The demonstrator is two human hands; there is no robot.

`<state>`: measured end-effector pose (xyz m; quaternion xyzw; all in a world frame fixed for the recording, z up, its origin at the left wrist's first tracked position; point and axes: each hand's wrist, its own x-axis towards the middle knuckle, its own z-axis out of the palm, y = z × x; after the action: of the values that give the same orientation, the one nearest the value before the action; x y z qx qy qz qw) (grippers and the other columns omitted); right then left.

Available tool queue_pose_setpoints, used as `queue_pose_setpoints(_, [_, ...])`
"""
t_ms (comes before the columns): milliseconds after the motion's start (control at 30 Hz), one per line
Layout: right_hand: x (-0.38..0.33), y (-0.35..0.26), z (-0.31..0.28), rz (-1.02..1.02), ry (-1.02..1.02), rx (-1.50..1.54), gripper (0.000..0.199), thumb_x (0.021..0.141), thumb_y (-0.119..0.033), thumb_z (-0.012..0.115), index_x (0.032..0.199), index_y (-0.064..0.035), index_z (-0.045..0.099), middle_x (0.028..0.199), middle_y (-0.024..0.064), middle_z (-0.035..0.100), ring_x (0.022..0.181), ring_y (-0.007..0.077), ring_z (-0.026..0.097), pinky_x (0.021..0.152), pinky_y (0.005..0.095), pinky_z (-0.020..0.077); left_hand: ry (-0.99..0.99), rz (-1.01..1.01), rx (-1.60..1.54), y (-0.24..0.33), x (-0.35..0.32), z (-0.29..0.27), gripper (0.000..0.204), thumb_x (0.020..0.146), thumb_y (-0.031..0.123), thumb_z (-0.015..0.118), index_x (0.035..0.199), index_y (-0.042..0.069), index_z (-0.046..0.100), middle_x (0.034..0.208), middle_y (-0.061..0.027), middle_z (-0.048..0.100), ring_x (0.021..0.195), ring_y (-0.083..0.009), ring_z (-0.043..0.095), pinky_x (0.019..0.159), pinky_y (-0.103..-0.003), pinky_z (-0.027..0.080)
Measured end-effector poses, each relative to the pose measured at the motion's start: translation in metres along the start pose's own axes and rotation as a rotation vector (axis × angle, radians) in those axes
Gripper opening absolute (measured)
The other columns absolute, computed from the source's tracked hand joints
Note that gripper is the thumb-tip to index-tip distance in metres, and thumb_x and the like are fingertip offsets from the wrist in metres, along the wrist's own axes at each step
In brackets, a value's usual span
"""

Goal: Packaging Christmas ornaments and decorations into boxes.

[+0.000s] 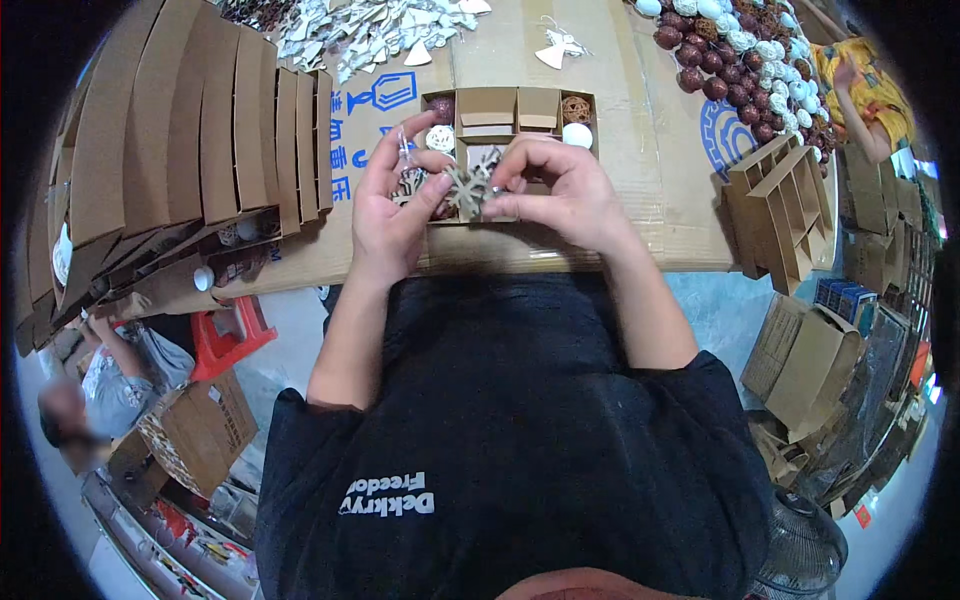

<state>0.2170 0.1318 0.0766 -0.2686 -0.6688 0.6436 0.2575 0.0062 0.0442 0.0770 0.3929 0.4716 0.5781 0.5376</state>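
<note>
Both hands meet over the near edge of a compartmented cardboard tray [505, 110], and between them sits a flat tan snowflake ornament [466, 190]. The left hand [392, 205] has its thumb and forefingers pressed on the snowflake's left arms, with a thin hanging loop [404, 146] rising beside its raised index finger. The right hand [560, 195] curls in from the other side, fingertips pinched on the snowflake's right arms, so the ornament is held from both sides and lies roughly flat, face up, just above the tray's front compartments. Neither hand is clearly nearer; the tray lies directly beyond the ornament, away from the person's body. In the tray's back compartments sit a white ball [577, 134], a woven brown ball [574, 107] and a dark glittery ball [441, 105]. The tray rests on a cardboard-covered worktop [640, 200]. To the left stands a row of folded cardboard sleeves [200, 120]; white angel-shaped ornaments [370, 35] lie at the far edge, a heap of dark red and white balls [745, 60] at the far right, and empty divided trays [785, 205] at the right edge.
</note>
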Motion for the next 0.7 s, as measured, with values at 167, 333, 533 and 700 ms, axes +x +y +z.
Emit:
queue_pose_setpoints(167, [0.000, -0.016, -0.026, 0.071, -0.140, -0.101, 0.021, 0.081, -0.012, 0.088, 0.084, -0.0027, 0.069, 0.080, -0.0012, 0.065, 0.073, 0.0080, 0.057, 0.068, 0.0251, 0.0484, 0.024, 0.043, 0.255, 0.005, 0.005, -0.012, 0.053, 0.097, 0.002, 0.067, 0.147, 0.000, 0.050, 0.098, -0.0014, 0.066, 0.089, -0.0066, 0.058, 0.080, -0.022, 0.047])
queue_pose_setpoints(333, [-0.004, -0.018, -0.010, -0.293, -0.163, -0.458, 0.020, 0.078, -0.010, 0.087, 0.086, -0.0035, 0.070, 0.088, 0.0074, 0.066, 0.088, 0.0249, 0.064, 0.082, 0.0370, 0.0518, 0.149, 0.007, 0.098, 0.007, 0.000, -0.004, 0.053, 0.098, 0.002, 0.066, 0.148, 0.001, 0.048, 0.096, -0.0016, 0.066, 0.078, -0.0068, 0.057, 0.071, -0.023, 0.049])
queue_pose_setpoints(533, [-0.009, -0.013, -0.013, -0.045, 0.034, -0.118, 0.014, 0.092, -0.009, 0.070, 0.103, -0.0015, 0.069, 0.101, 0.0074, 0.065, 0.094, 0.0197, 0.061, 0.084, 0.0332, 0.0494, 0.156, 0.108, 0.193, 0.003, -0.003, -0.001, 0.053, 0.099, 0.002, 0.064, 0.148, 0.000, 0.046, 0.095, -0.0005, 0.063, 0.079, -0.0053, 0.055, 0.071, -0.021, 0.047])
queue_pose_setpoints(700, [0.001, -0.007, 0.005, -0.322, 0.097, -0.306, 0.027, 0.086, -0.016, 0.079, 0.110, -0.0048, 0.073, 0.101, 0.0093, 0.070, 0.098, 0.0263, 0.067, 0.088, 0.0375, 0.0528, 0.123, 0.159, 0.253, 0.011, -0.003, 0.003, 0.053, 0.100, 0.002, 0.064, 0.149, 0.000, 0.045, 0.100, -0.0020, 0.064, 0.087, -0.0070, 0.057, 0.078, -0.022, 0.047])
